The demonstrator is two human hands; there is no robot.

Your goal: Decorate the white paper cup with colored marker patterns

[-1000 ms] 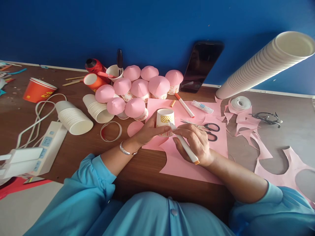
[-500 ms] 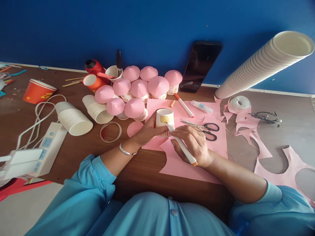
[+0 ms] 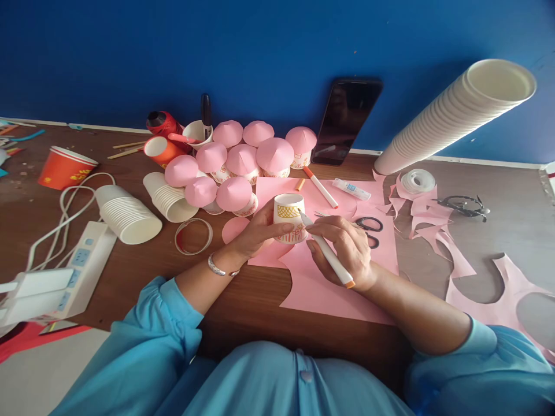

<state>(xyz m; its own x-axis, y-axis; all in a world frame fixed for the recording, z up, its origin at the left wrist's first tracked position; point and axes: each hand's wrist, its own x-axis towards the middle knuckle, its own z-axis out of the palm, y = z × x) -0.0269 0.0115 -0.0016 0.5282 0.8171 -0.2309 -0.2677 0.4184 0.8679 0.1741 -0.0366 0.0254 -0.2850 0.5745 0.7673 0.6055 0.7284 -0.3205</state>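
Note:
My left hand (image 3: 256, 232) is closed around a small white paper cup (image 3: 289, 217), its thumb across the front. Yellow crosshatch lines run in a band near the cup's top, and red-orange marks cover its lower part. In my right hand (image 3: 344, 249) is a white marker (image 3: 332, 258) with an orange end; its tip is at the right side of the yellow band. Whether the tip touches the cup I cannot tell. Under both hands lies pink paper (image 3: 338, 294). Scissors (image 3: 368, 231) lie partly hidden behind my right hand.
Several cups with pink cone tops (image 3: 241, 160) stand behind. A phone (image 3: 347, 121) and a tall cup stack (image 3: 455, 115) lean at the wall. An orange marker (image 3: 321, 188), glue tube (image 3: 352, 189), tape roll (image 3: 417, 181), paper scraps (image 3: 462, 260) and a power strip (image 3: 87, 268) lie around.
The marker tip has moved up and right from the cup's lower front to the yellow band. More red-orange marks show below, and my right hand sits slightly farther right.

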